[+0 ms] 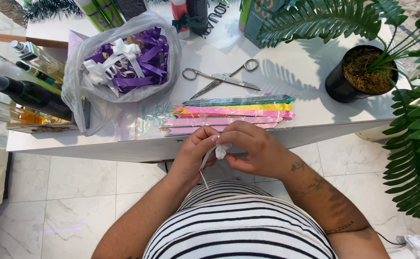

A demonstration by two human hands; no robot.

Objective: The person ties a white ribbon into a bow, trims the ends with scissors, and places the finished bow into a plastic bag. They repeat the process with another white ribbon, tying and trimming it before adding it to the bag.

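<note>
The person stands at the edge of a white table (315, 91), both hands drawn together just in front of a striped shirt (239, 225). The left hand (195, 151) and the right hand (253, 144) meet over a small white ribbon (220, 151), each with fingertips pinched on it; the ribbon is bunched into a little knot or loop between them, and a thin tail of it hangs down from the left hand toward the shirt. The hands are held just off the table's near edge, above the marble floor (75, 192). Right behind them on the table lies a flat stack of ribbon strips (234, 114) in green, yellow and pink, set side by side in a clear wrapper. A bit further back, a pair of metal scissors (222, 76) lies with its blades partly apart. To the left sits a clear plastic bag (75, 81), open at the top and filled with purple and white bows (128, 60). Beside the bag, at the table's left end, several bottles (23, 91) lie on their sides. On the right stands a black pot (339, 81) holding a leafy green plant (411, 120) whose fronds spill over the table's corner.
</note>
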